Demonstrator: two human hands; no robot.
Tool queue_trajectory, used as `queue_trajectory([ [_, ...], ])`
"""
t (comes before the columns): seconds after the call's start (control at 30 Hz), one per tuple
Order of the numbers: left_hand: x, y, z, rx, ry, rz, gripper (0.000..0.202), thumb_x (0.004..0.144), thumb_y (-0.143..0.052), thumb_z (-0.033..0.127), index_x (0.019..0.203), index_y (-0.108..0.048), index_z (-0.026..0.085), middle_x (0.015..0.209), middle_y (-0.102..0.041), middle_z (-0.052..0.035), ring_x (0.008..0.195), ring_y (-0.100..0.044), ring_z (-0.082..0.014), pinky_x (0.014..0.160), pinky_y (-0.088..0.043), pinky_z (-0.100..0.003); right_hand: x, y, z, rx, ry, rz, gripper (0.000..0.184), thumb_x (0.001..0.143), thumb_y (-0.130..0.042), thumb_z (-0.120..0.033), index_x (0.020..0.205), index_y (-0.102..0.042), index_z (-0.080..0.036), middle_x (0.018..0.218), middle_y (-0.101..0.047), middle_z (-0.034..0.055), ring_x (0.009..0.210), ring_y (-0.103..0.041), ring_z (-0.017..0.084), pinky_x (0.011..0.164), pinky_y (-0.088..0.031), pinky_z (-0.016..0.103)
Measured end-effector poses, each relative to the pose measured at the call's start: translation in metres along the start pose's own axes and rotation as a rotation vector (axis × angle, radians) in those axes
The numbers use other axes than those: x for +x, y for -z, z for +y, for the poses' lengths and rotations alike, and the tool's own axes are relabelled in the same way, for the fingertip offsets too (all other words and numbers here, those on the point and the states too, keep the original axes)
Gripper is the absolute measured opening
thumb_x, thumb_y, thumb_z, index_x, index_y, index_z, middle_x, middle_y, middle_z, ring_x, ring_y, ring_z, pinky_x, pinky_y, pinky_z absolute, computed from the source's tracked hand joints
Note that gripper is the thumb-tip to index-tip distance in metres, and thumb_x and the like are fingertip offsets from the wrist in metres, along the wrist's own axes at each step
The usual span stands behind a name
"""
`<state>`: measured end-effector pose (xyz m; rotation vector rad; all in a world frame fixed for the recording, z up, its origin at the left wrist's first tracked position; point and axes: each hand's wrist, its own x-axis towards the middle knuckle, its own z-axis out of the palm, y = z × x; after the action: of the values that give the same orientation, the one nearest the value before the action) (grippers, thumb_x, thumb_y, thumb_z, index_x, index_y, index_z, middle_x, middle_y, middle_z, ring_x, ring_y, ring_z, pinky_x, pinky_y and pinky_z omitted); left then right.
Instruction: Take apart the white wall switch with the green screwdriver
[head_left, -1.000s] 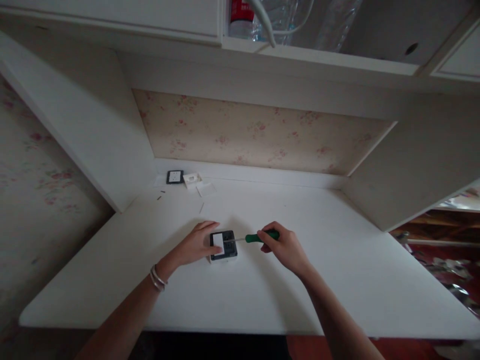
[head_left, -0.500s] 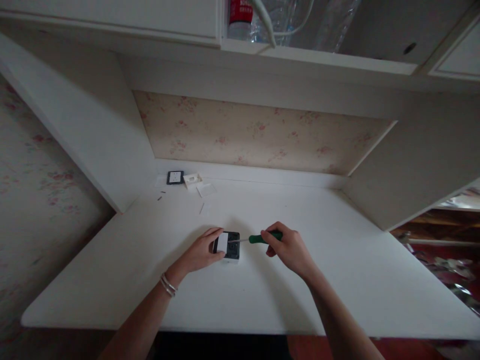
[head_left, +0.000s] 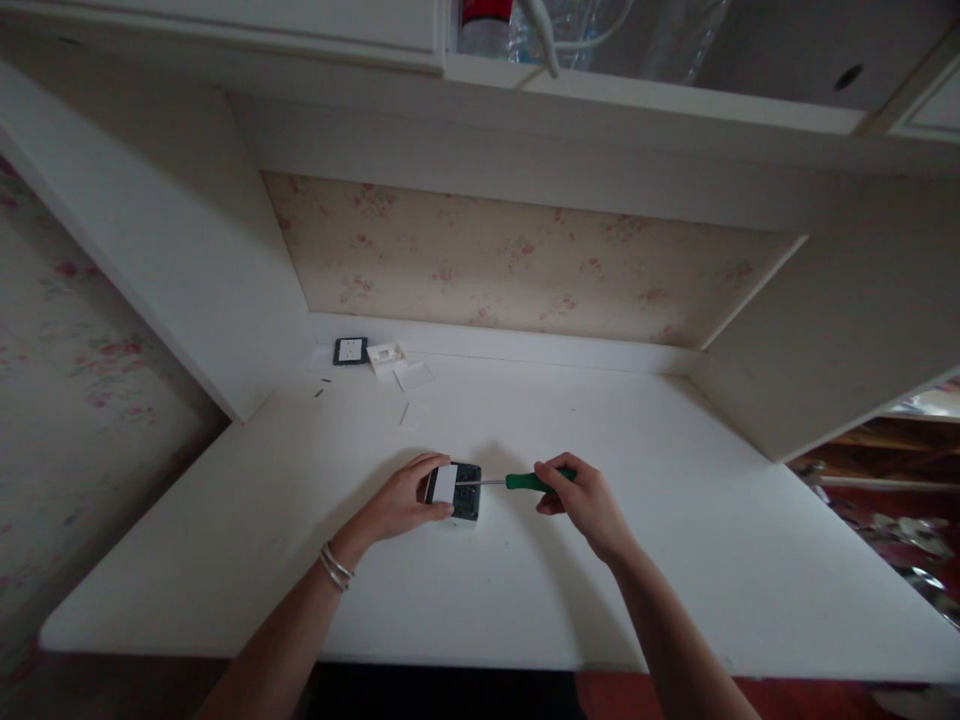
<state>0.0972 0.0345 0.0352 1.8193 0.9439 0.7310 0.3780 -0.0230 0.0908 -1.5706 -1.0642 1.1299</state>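
Observation:
My left hand (head_left: 409, 494) grips the left side of a small square black-and-white electrical box (head_left: 467, 505) on the white desk, thumb at the near edge and fingers at the far edge. A white plate (head_left: 444, 484) with a dark edge stands tilted at its left part, under that hand. My right hand (head_left: 581, 495) is closed around a green-handled screwdriver (head_left: 523, 482) held nearly level. Its metal shaft points left, and the tip reaches the dark inside of the box beside the white plate. What exactly the tip touches is too small to tell.
At the back left lie a black-framed wall socket (head_left: 350, 350), a white plastic frame (head_left: 385, 356), a clear thin plate (head_left: 414, 375) and two small dark pieces (head_left: 322, 386). A shelf (head_left: 652, 97) with plastic bottles and a white cable overhangs the desk (head_left: 615, 420).
My right hand and the screwdriver have shifted slightly to the right, and more of the metal shaft shows. The left hand stays on the box. The view has tilted slightly.

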Motion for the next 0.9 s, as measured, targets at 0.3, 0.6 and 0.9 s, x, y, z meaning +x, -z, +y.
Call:
queue_trajectory([
  [0.3,0.001,-0.001,-0.005,-0.008,-0.009,0.013,0.060,0.068,-0.080,0.028,0.125,-0.059,0.025,0.130,-0.057,-0.0091,0.109,-0.062,-0.0247,0.092,-0.052,-0.038,0.000,0.000,0.008,0.102,0.002,0.013,0.040,0.074,-0.075,-0.053,0.079,-0.061,-0.016,0.069,-0.068,0.0033,0.056,-0.068,0.018,0.057,-0.061,0.030],
  [0.6,0.001,0.000,-0.005,0.040,-0.020,0.036,0.060,0.068,-0.081,0.029,0.124,-0.061,0.024,0.125,-0.060,-0.0089,0.109,-0.062,-0.0255,0.096,-0.050,-0.041,0.002,-0.002,0.018,0.186,-0.023,0.031,0.039,0.072,-0.077,-0.051,0.075,-0.062,-0.016,0.065,-0.066,0.0015,0.055,-0.067,0.017,0.060,-0.062,0.031],
  [0.9,-0.001,-0.002,-0.011,-0.235,0.041,0.037,0.059,0.069,-0.081,0.035,0.121,-0.058,0.020,0.129,-0.056,-0.0104,0.109,-0.063,-0.0241,0.097,-0.051,-0.040,-0.002,0.001,0.023,0.231,-0.004,0.087,0.038,0.072,-0.078,-0.051,0.077,-0.063,-0.016,0.066,-0.066,0.0007,0.055,-0.067,0.017,0.060,-0.060,0.030],
])
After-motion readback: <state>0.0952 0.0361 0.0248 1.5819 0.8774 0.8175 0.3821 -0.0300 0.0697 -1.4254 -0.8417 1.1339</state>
